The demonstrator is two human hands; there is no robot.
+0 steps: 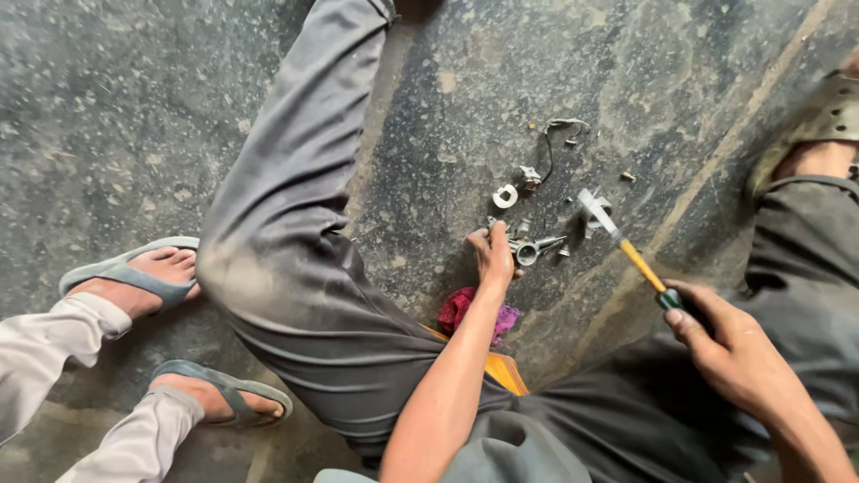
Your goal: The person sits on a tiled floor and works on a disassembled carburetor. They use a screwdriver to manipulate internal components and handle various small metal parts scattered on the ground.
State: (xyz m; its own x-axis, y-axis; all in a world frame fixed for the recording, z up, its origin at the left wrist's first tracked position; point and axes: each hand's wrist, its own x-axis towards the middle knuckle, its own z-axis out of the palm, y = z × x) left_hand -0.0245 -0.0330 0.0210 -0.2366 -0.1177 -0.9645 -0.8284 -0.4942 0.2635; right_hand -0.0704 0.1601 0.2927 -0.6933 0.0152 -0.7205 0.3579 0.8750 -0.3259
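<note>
Left hand (493, 255) pressing down on small shiny metal part (528, 251) on floor, fingers curled over its near end. Right hand (729, 344) gripping hammer (626, 250) by yellow-and-green handle, pale metal head tilting over scattered parts. Flat metal ring (506, 196) and thin dark wire (550, 148) lying just beyond. Crumpled pink cloth (461, 309) sitting beside knee. Rough, dusty grey concrete floor (107, 116). Another person's feet in grey flip-flops (134, 268) resting at left.

We found bare concrete floor (116, 116) open at far left and far right. Small metal parts (537, 201) cluttered the middle, our grey-trousered knee (286, 250) blocked the left, and another person's sandalled feet (170, 313) crowded the near left.
</note>
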